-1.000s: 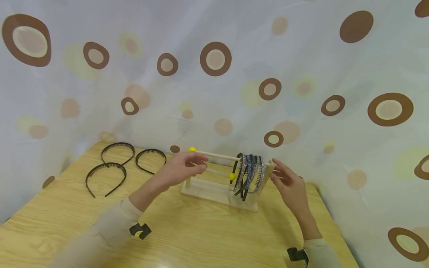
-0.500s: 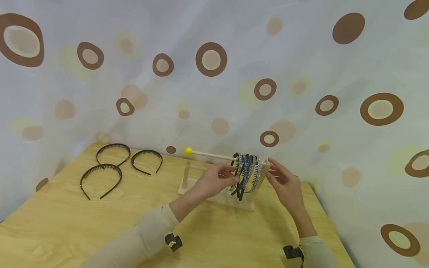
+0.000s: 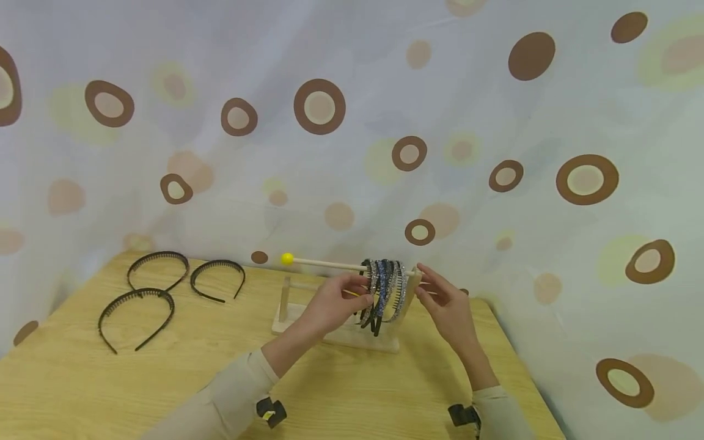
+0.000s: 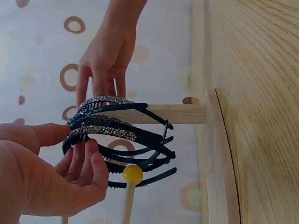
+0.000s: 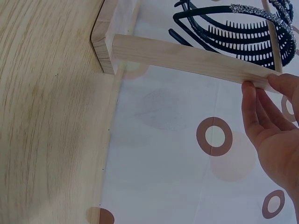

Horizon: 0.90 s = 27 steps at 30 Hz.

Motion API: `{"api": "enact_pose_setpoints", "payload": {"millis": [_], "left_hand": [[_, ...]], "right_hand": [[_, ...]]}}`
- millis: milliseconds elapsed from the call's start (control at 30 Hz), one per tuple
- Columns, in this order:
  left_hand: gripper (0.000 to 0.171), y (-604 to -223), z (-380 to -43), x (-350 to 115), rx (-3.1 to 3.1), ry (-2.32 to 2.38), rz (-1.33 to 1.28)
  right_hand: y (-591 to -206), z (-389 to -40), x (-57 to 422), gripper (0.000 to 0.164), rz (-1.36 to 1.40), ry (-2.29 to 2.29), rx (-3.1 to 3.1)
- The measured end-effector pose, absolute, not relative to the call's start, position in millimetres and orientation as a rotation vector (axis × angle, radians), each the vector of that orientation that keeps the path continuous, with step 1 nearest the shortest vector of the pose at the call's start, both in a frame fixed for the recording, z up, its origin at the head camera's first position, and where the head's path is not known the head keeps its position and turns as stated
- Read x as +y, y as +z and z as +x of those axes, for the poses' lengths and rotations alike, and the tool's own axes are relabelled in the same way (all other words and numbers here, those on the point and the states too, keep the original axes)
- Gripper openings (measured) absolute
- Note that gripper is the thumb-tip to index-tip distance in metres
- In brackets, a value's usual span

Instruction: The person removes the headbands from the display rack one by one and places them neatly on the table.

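Note:
Several glittery headbands [image 3: 382, 287], silver, blue and black with comb teeth, hang bunched at the right end of a wooden stand's upper rod [image 3: 324, 264]. My left hand [image 3: 332, 307] is at their left side; in the left wrist view its thumb and fingers [image 4: 93, 170] pinch the nearest silver-glitter headband [image 4: 100, 131]. My right hand [image 3: 448, 315] holds the top of the stand's right upright [image 5: 187, 58] between thumb and fingers. A yellow ball [image 4: 133, 174] tips a rod beside the left hand.
Three plain black toothed headbands lie on the table's left: one in front [image 3: 140, 291], one behind [image 3: 159, 254], one to the right [image 3: 217, 263]. Another yellow ball [image 3: 287, 259] caps the upper rod's left end. A dotted curtain [image 3: 319, 183] stands behind the wooden table [image 3: 220, 342].
My left hand has moved right from the upper rod's left part to the hanging headbands. The right hand stays at the upright. The head view has shifted, moving the scene left.

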<state>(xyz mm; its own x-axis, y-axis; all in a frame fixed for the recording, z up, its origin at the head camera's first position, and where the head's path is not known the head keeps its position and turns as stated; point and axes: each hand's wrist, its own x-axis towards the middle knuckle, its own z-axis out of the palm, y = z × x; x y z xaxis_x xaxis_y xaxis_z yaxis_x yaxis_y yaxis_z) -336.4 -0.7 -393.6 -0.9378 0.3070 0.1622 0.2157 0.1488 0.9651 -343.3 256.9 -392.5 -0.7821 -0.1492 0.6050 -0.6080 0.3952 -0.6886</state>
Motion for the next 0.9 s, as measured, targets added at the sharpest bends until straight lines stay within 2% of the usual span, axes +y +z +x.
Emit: {"api": "enact_pose_setpoints", "payload": {"millis": [467,900], "left_hand": [[0.033,-387.6,-334.9,-7.5,2.348,1.929,0.606],[0.037,-357.8,-332.4,-38.4,2.617,1.974,0.659]], "right_hand": [[-389.0,-342.1,256.3,0.046,0.671,1.329,-2.225],[-390.0,-341.5,254.4,0.047,0.652,1.298,-2.239]]}}
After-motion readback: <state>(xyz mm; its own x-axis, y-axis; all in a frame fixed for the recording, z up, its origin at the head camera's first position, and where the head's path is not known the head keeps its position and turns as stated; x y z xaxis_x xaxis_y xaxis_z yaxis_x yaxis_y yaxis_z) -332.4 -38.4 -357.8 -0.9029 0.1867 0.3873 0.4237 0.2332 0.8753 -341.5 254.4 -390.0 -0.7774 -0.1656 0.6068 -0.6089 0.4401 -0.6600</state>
